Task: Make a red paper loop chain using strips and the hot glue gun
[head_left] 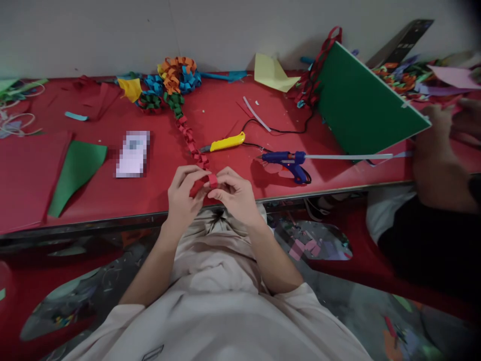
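Observation:
At the table's front edge, my left hand [187, 193] and my right hand [236, 195] pinch a red paper loop [212, 180] between their fingertips. This loop sits at the near end of a paper chain [188, 136], whose red links run away from me into green, orange, blue and yellow ones in a heap. Beyond my fingers lies a yellow utility knife [227, 142], its tip close to the chain. Right of my right hand, a blue glue gun [285, 163] rests on its side with a long white glue stick in its back. My fingers partly hide the loop.
A phone [132, 154], green paper [77, 173] and red sheets [30, 175] lie left on the red table. A green board [368, 108] leans at right, near another person's hands [436, 130]. Yellow paper [274, 72] and a black cord [296, 131] lie behind the glue gun.

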